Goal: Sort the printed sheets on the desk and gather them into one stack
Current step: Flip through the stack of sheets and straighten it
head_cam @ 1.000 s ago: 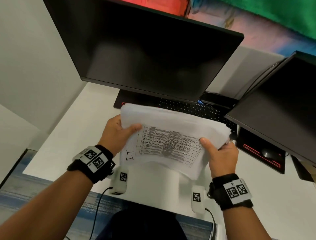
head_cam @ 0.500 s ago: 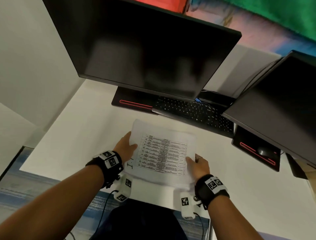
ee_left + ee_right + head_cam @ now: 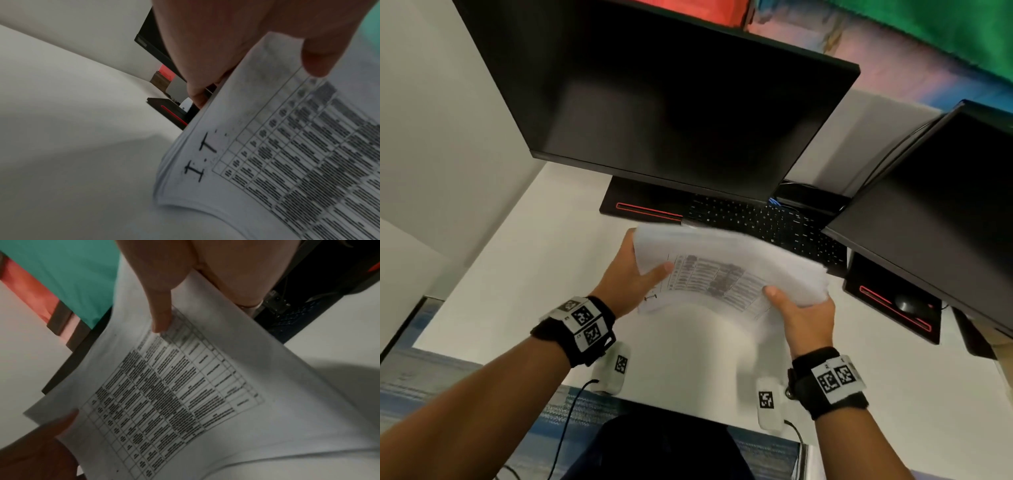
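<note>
A stack of printed sheets (image 3: 726, 274) is held above the white desk (image 3: 524, 274), bowed so its near edge droops. The top sheet carries a printed table and the handwritten letters "I.T." (image 3: 203, 159). My left hand (image 3: 633, 277) grips the stack's left edge, thumb on top and fingers underneath. My right hand (image 3: 801, 308) grips the right edge the same way, thumb (image 3: 160, 313) pressing on the table print. In the right wrist view the stack (image 3: 185, 394) fills the middle, with the left hand (image 3: 41, 447) at the lower left.
A large dark monitor (image 3: 661, 102) stands behind the sheets, a second monitor (image 3: 941, 212) to the right. A black keyboard (image 3: 763, 222) lies just beyond the stack. A mouse (image 3: 905, 303) sits on a black pad at right. Desk front edge is near.
Half a second ago the stack stood low on the desk close to me. Both hands have since lifted it up and away toward the keyboard, and it now bows in the air.
</note>
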`<state>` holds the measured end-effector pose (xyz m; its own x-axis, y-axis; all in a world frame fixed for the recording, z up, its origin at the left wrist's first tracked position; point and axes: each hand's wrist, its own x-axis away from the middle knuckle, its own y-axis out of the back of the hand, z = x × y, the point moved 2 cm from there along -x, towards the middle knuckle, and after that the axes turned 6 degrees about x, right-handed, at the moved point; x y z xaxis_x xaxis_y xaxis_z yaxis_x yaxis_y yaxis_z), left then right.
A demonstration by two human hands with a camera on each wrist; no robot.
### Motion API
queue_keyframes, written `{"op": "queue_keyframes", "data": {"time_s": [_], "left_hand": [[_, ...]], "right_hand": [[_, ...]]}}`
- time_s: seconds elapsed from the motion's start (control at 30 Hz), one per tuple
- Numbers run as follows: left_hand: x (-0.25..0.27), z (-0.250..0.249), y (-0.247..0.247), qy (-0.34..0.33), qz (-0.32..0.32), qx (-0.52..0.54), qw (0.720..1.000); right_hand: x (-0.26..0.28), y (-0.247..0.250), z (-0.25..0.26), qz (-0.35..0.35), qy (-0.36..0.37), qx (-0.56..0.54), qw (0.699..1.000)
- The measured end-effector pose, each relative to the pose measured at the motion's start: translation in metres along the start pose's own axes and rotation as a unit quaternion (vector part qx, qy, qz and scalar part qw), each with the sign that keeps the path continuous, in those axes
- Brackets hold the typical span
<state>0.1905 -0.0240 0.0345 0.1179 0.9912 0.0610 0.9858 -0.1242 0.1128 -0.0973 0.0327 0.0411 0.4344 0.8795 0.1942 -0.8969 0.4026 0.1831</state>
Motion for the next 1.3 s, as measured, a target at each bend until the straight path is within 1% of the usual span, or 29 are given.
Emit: {"op": "queue_keyframes", "data": {"time_s": [0.07, 0.17, 0.27, 0.37, 0.47, 0.63, 0.73, 0.77, 0.83, 0.93, 1.0, 1.17, 1.3], "left_hand": [[0.005, 0.001, -0.003, -0.016, -0.022, 0.009, 1.0], [0.008, -0.005, -0.005, -0.059, -0.075, 0.012, 0.995], [0.009, -0.014, -0.009, -0.093, -0.13, 0.018, 0.987], [0.008, -0.02, -0.009, -0.116, -0.158, 0.021, 0.98], [0.012, -0.016, -0.009, -0.117, -0.16, 0.027, 0.98], [0.018, -0.014, -0.007, -0.142, -0.163, 0.03, 0.976], [0.02, -0.017, -0.008, -0.139, -0.166, 0.031, 0.976], [0.021, -0.018, -0.009, -0.139, -0.169, 0.029, 0.975], [0.021, -0.02, -0.009, -0.138, -0.176, 0.02, 0.974], [0.019, -0.022, -0.009, -0.133, -0.184, 0.012, 0.974], [0.019, -0.024, -0.009, -0.124, -0.187, 0.019, 0.974], [0.017, -0.025, -0.009, -0.11, -0.19, 0.046, 0.975], [0.015, -0.031, -0.007, -0.132, -0.17, -0.004, 0.976]], "right_hand": [[0.002, -0.001, -0.006, 0.0, -0.009, 0.006, 1.0], [0.006, -0.001, -0.005, -0.003, 0.003, -0.005, 1.0], [0.008, 0.001, -0.002, -0.024, 0.018, -0.022, 0.999], [0.01, 0.002, 0.001, -0.048, 0.041, -0.046, 0.997], [0.017, 0.002, 0.004, -0.055, 0.066, -0.069, 0.994], [0.027, 0.003, 0.005, -0.082, 0.111, -0.036, 0.99], [0.036, 0.001, 0.013, -0.101, 0.168, -0.047, 0.979], [0.038, 0.001, 0.016, -0.102, 0.197, -0.036, 0.974], [0.04, 0.0, 0.021, -0.093, 0.252, 0.034, 0.963], [0.04, 0.002, 0.023, -0.079, 0.292, 0.127, 0.944], [0.041, 0.004, 0.022, -0.074, 0.302, 0.15, 0.939], [0.039, 0.005, 0.02, -0.073, 0.291, 0.15, 0.942], [0.043, 0.003, 0.024, -0.072, 0.299, 0.15, 0.94]]}}
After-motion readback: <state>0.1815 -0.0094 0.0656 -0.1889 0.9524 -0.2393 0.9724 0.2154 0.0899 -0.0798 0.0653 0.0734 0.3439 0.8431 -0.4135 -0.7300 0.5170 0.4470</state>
